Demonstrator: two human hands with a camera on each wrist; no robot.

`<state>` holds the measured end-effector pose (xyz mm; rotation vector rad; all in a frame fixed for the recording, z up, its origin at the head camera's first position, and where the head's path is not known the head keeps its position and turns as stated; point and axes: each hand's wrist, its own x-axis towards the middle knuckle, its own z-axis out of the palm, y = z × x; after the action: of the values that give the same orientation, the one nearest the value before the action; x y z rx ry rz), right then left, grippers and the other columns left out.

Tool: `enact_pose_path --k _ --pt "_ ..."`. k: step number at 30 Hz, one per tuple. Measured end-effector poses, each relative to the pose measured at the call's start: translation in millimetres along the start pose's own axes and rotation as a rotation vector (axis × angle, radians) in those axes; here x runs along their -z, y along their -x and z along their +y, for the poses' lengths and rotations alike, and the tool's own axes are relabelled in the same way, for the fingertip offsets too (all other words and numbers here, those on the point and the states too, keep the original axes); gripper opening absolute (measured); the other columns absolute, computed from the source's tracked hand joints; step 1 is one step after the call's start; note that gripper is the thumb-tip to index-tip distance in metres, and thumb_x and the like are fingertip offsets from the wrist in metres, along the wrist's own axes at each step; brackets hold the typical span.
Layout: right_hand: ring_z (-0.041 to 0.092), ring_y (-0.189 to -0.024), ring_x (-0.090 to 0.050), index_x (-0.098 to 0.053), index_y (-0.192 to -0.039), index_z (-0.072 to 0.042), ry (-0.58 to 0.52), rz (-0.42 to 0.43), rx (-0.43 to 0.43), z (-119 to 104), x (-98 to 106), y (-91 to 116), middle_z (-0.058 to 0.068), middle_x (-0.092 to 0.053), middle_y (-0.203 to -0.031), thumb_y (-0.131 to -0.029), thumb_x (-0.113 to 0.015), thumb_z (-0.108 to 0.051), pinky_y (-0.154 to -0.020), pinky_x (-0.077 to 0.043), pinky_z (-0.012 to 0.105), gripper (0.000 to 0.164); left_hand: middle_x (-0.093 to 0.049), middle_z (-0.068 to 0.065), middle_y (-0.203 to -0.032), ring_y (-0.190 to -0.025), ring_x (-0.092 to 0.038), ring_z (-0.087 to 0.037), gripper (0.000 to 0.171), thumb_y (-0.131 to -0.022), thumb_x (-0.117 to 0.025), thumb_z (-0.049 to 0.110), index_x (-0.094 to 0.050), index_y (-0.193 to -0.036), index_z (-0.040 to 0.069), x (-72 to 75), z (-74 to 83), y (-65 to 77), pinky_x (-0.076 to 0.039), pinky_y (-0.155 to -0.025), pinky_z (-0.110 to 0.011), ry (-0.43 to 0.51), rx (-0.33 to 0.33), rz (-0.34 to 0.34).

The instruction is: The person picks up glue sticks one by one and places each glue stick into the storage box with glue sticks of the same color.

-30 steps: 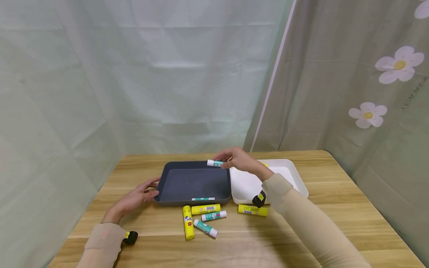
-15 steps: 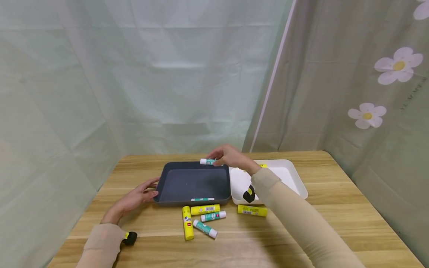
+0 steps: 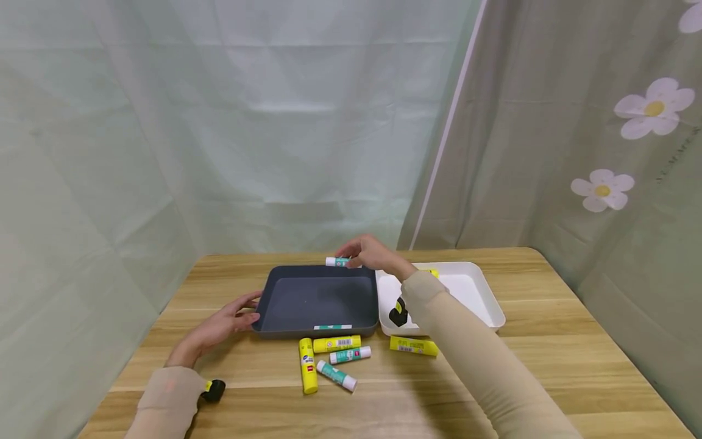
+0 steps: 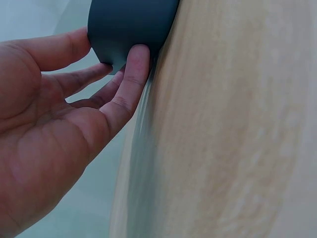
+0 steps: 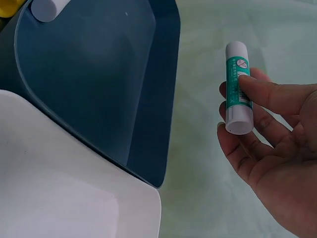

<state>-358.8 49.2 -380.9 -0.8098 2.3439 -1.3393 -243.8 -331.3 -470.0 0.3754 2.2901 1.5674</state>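
Note:
My right hand (image 3: 373, 253) pinches a green-and-white glue stick (image 5: 239, 91) between thumb and fingers. It is raised over the back edge of the dark grey tray (image 3: 323, 299), near the tray's right end. My left hand (image 3: 222, 326) touches the tray's left end; in the left wrist view its fairly straight fingers (image 4: 130, 82) rest against the dark wall. Inside that tray, along the front wall, lies another green glue stick (image 3: 332, 327). In front are a yellow glue stick (image 3: 337, 344), an upright-pointing yellow one (image 3: 308, 366) and two green ones (image 3: 350, 355) (image 3: 336, 375).
A white tray (image 3: 482, 299) adjoins the dark one on the right. Something yellow (image 3: 433, 272) shows inside it, partly hidden by my right arm. One yellow glue stick (image 3: 414, 346) lies before it on the wooden table (image 3: 548, 366). Curtains (image 3: 307, 152) hang behind.
My right hand has moved left with the green glue stick, from near the trays' meeting edge to over the dark tray's back edge. The left hand has stayed in place.

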Motion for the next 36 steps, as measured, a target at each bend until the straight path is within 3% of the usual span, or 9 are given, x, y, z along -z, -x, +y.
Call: enact_pose_path --k 16,26,36 --pt "0.022 -0.098 -0.068 -0.075 -0.121 0.004 0.046 0.019 0.003 10 -14 -13 0.014 -0.076 -0.113 -0.091 -0.069 0.013 -0.082 -0.058 0.031 0.032 -0.026 -0.035 -0.155 -0.137 -0.042 -0.048 0.068 -0.111 -0.053 0.017 -0.016 -0.164 -0.002 -1.3 0.4 -1.2 -0.054 -0.098 -0.034 -0.012 0.001 0.008" --pt "0.026 -0.109 -0.069 -0.076 -0.118 0.002 0.045 0.022 -0.035 13 -22 -19 0.016 -0.075 -0.116 -0.092 -0.069 0.014 -0.088 -0.059 0.033 0.03 -0.025 -0.037 -0.154 -0.135 -0.044 -0.046 0.069 -0.111 -0.052 0.018 -0.014 -0.164 -0.005 -1.2 2.7 -1.1 -0.054 -0.098 -0.035 -0.026 -0.02 -0.007" --pt "0.027 -0.113 -0.068 -0.077 -0.119 -0.001 0.039 0.042 -0.081 21 -29 -23 0.013 -0.074 -0.121 -0.093 -0.069 0.011 -0.093 -0.058 0.037 0.03 -0.027 -0.035 -0.154 -0.134 -0.046 -0.045 0.069 -0.11 -0.054 0.018 -0.017 -0.164 -0.003 -1.4 0.0 -1.2 -0.053 -0.098 -0.032 -0.027 0.005 0.01"
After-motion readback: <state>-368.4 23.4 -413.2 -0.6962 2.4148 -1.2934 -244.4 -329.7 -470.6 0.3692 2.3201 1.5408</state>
